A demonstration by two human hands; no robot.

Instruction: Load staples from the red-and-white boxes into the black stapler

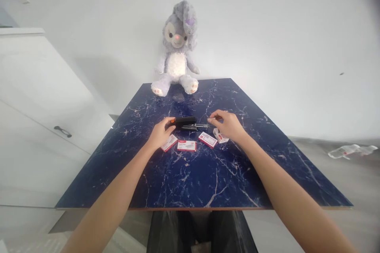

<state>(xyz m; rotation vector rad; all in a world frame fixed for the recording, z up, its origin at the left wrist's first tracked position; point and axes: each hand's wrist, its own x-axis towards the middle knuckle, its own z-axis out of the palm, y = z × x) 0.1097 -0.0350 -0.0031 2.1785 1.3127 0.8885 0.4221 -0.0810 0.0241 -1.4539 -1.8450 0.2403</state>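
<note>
Across the middle of the dark blue marbled tabletop (190, 189) lies a black stapler (185, 120), its long axis running from 9 to 3 o'clock; its silver rail (202, 126) juts out past the black body and points to 3 o'clock, while the end with the orange part (172, 121) points to 9. The relation that matters most, as I judge it, is at the rail's free end: it lies just below the right hand's fingertips, towards 6 o'clock from them, near but seemingly apart; the right hand (228, 124) is the nearer to that end, the left to the orange one.

The left hand (160, 133) grips the orange end between thumb and fingers; the right hand's thumb and forefinger are drawn narrow, and I cannot tell whether they pinch something small.

Around the stapler sit 4 red-and-white boxes: 1 flat box (170, 142) at 8 o'clock, partly hidden by the left hand; another flat box (187, 146) at 6; a tilted flat box (208, 140) between 4 and 5; and a carton (221, 136) at 4, under the right hand, seemingly open. Farther out, a grey plush rabbit (177, 65) sits near 12 o'clock, against the wall (252, 27); a white cabinet (35, 106) stands towards 9.
</note>
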